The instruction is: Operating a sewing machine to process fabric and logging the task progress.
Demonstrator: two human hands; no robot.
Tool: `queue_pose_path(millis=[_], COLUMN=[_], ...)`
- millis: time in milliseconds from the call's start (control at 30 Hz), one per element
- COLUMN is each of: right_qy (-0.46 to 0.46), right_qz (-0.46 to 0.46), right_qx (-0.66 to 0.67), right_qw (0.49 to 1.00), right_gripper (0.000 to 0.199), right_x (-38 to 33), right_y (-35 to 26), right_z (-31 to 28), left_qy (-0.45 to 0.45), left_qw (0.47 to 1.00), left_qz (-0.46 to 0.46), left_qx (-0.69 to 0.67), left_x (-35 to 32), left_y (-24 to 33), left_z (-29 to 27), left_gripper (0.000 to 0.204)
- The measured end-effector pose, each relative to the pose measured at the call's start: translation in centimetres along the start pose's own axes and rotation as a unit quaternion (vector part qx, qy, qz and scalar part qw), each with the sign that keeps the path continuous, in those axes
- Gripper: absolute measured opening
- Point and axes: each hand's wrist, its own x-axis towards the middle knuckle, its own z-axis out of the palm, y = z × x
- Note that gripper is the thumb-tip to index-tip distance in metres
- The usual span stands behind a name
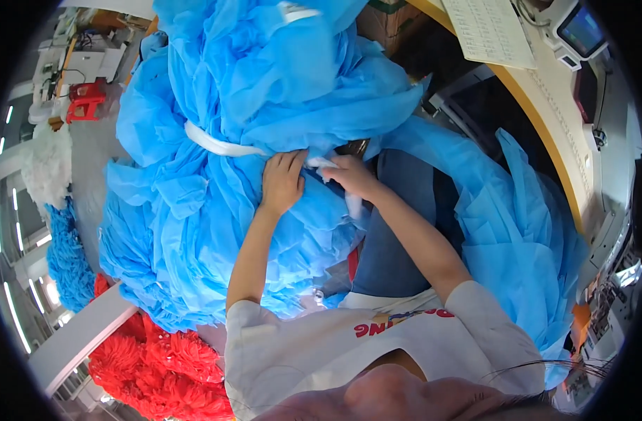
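A person in a white shirt (300, 351) is sitting, both bare forearms reaching forward. The left hand (282, 181) is lying flat, fingers together, pressing on a large bundle of blue fabric (265, 105). Just beside it, the right hand (352, 175) is pinching the end of the white strip (219, 146) binding the bundle. Red fluffy material (163, 372) is lying lower left; a curved counter (552, 119) is standing far right
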Motion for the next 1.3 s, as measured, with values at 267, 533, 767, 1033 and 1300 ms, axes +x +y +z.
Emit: queue_pose_path(millis=[267,533,767,1033,1300], right_qy=[-0.141,-0.389,-0.279,-0.407,-0.255], right_qz=[0.118,0.015,0.14,-0.054,-0.033], right_qx=[0.238,0.254,0.264,-0.167,-0.221], right_qw=[0.954,0.885,0.913,0.896,0.941], right_gripper=[0.018,0.019,0.018,0.016,0.021], right_x=[-5.8,-15.8,-20.9,-20.0,-14.7], right_y=[-5.0,-8.2,-6.4,-8.8,-8.9], right_z=[-4.9,-7.0,-11.3,-3.6,-4.9], left_qy=[0.033,0.048,0.198,0.321,0.286], left_qw=[0.999,0.995,0.98,0.837,0.831], left_qz=[0.0,-0.037,-0.007,-0.39,-0.4], left_qx=[0.035,0.081,0.023,-0.209,-0.261], left_x=[1.3,1.7,-0.6,1.3,-0.4], left_y=[-1.4,-2.7,0.9,5.1,5.7], left_z=[-0.1,0.1,3.2,10.8,10.0], left_gripper=[0.068,0.07,0.043,0.044,0.042])
